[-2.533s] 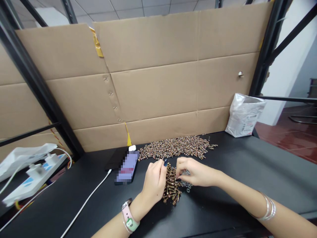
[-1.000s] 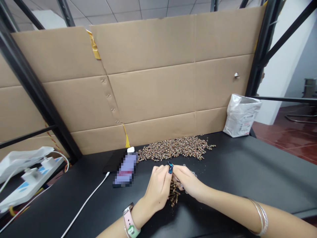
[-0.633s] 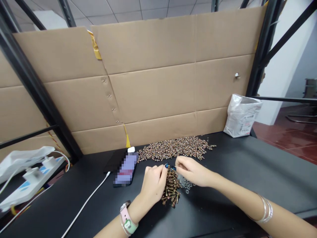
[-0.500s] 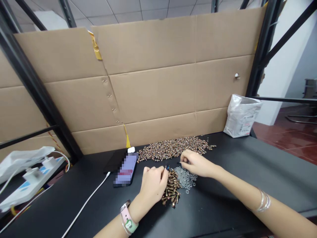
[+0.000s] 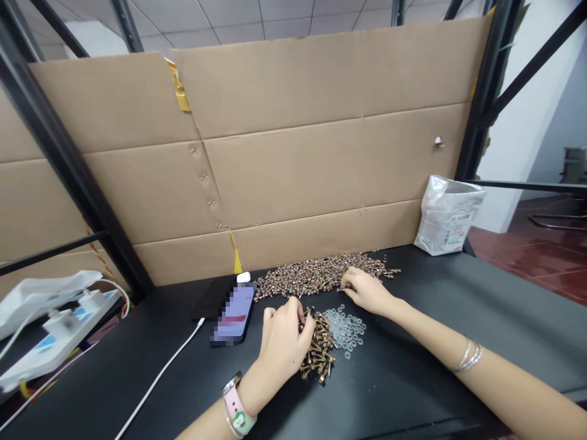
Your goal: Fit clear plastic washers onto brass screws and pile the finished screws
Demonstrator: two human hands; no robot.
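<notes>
On my feed, the small screw pile (image 5: 318,351) lies on the table beside the clear washers (image 5: 343,330). My left hand (image 5: 284,345) curls against the pile, fingers bent down; my right hand (image 5: 364,291) pinches at the big screw heap (image 5: 321,275). I can't tell whether either hand holds anything.

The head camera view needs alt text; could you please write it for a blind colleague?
Two hands work at a black table: the left hand touches a small heap of bronze-coloured screws, and the right hand is at the edge of a larger spread of screws. Clear rings lie beside the heap, with a phone to the left and cardboard behind.
</notes>
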